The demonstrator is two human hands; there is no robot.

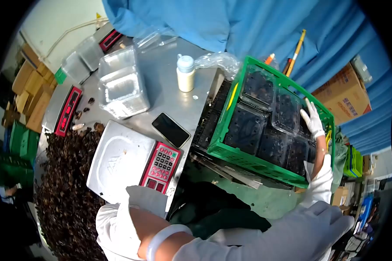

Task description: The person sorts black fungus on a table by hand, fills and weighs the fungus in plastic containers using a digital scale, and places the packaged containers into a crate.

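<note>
My right hand (pixel 311 118), in a white glove, reaches over the right part of a green crate (pixel 231 150). Its fingers are stretched out and apart, beside a clear-lidded box (pixel 286 108) of dark pieces; nothing is held in them. Several such boxes fill the crate, some stacked on others. At the lower left, my left hand (pixel 111 224), gloved in white, is near the front edge of a scale (pixel 119 161) and the dark heap (pixel 67 187). Its fingers are hidden, so whether it holds anything does not show. The scale's platform carries no box.
A phone (pixel 171 130), a white bottle (pixel 185 74) and stacked clear containers (pixel 123 85) stand on the metal table (pixel 163 65). A second scale (pixel 65 108) is at the left. Blue curtain (pixel 257 26) hangs behind; a cardboard carton (pixel 345 98) sits beyond the crate.
</note>
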